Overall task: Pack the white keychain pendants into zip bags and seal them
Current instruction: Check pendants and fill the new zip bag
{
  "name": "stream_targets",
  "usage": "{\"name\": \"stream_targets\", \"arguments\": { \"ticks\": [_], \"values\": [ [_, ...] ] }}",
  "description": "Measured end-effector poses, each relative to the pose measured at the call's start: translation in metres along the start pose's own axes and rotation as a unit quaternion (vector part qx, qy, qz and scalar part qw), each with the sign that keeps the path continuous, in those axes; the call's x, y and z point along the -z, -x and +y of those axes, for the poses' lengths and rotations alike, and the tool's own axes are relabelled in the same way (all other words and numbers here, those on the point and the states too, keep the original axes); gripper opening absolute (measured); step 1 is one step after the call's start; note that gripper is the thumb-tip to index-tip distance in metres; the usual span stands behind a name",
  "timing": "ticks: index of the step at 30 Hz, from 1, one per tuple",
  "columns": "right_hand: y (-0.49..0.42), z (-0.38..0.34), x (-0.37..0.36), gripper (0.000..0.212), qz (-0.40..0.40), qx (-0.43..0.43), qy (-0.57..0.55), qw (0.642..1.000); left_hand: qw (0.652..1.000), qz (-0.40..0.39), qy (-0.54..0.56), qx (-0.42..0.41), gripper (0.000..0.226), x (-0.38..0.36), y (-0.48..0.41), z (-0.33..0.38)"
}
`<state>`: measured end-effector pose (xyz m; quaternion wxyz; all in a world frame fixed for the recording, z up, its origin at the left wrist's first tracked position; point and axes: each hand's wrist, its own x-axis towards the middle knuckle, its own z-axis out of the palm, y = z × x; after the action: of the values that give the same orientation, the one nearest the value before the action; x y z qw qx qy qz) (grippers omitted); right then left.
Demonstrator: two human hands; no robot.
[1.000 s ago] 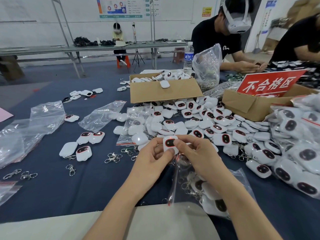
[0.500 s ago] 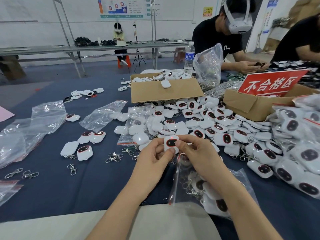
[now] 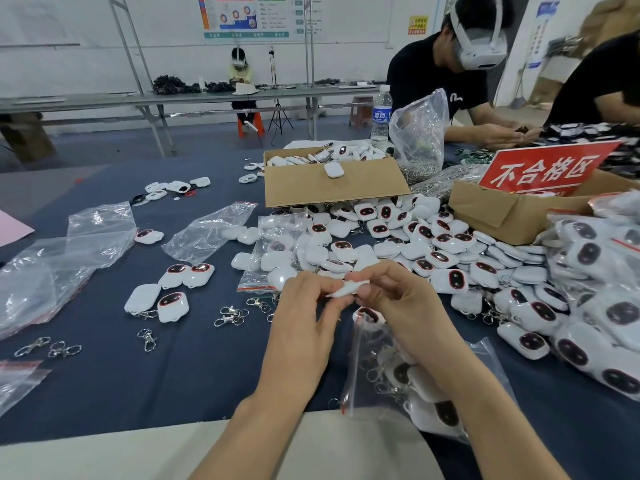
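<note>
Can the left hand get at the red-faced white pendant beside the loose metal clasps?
Probably, once freed: left hand and right hand pinch another white plastic pendant; only silver metal clasps lie before the red-faced white pendant.

Table (image 3: pixel 194 368): dark blue cover.
Right: heaped white pendants (image 3: pixel 415 244), cardboard boxes (image 3: pixel 329 188).
Left: zip bags (image 3: pixel 207 230), loose metal clasps (image 3: pixel 230 315).

Open cardboard box (image 3: pixel 311 192) behind heap of white plastic pendants (image 3: pixel 415 244); clear zip bag (image 3: pixel 360 368) before heap; loose metal clasps (image 3: pixel 230 315) left, on blue-covered desk (image 3: pixel 173 375).
</note>
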<state>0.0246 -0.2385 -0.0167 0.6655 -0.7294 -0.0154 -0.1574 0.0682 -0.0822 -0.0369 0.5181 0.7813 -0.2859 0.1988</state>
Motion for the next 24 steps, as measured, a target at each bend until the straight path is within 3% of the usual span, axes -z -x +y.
{"name": "stream_targets", "arguments": {
  "ticks": [3,6,8,14,20,24],
  "values": [
    [0.000,0.001,0.000,0.018,0.005,-0.009,-0.007,1.000,1.000,0.010,0.026,0.009,0.026,0.000,-0.002,0.004],
    [-0.002,0.003,0.000,0.020,0.011,-0.020,-0.013,1.000,0.982,-0.058,0.136,0.113,0.015,0.002,-0.004,0.007],
    [-0.002,0.004,-0.001,0.026,-0.008,-0.024,-0.029,0.999,0.965,-0.095,0.177,0.169,0.021,0.003,-0.006,0.005],
    [-0.002,0.002,-0.001,0.054,-0.014,-0.039,-0.007,0.999,0.961,-0.050,0.194,0.190,0.031,0.005,-0.010,0.001],
    [0.001,-0.003,-0.001,0.026,0.040,-0.045,-0.009,0.998,0.967,-0.042,0.182,0.171,0.032,0.005,-0.007,0.001],
    [0.001,-0.007,-0.003,0.019,0.047,-0.049,-0.022,0.997,0.970,-0.045,0.170,0.167,0.032,0.005,-0.007,0.002]
  ]
}}
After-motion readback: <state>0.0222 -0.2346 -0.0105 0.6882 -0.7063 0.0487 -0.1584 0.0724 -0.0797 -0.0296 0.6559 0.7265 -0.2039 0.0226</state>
